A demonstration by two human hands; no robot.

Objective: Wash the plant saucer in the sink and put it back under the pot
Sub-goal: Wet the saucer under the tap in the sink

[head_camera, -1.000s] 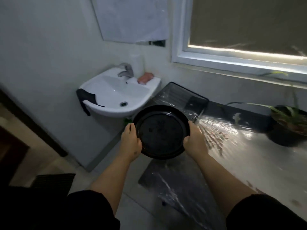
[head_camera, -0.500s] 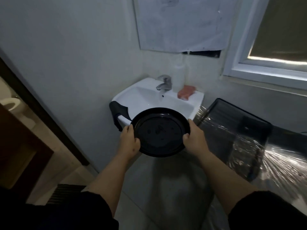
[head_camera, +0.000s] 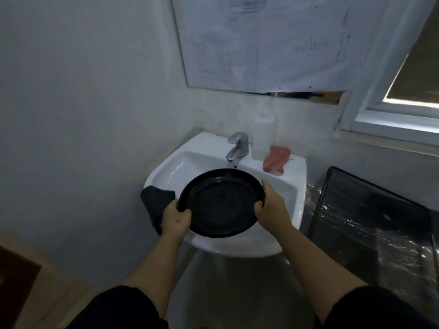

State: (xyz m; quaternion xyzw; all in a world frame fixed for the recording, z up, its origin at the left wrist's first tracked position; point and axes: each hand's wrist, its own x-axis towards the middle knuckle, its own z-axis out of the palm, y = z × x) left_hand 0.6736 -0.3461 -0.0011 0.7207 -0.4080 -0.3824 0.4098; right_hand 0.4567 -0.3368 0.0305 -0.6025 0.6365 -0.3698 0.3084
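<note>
- Black saucer [head_camera: 221, 203]: we find it held over the sink [head_camera: 288, 186] front rim, short of the tap [head_camera: 237, 147].
- Left hand [head_camera: 176, 220] and right hand [head_camera: 270, 207] each grip opposite rim edges, equally near.
- We judge a forward move next.

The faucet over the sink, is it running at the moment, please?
Off, as far as visible: no stream falls from the faucet spout above the black saucer.

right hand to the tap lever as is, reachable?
Probably not as things stand. The right hand grips the saucer rim, as does the left hand. The path itself looks free: nothing stands between it and the tap over the sink. It must let go first.
</note>
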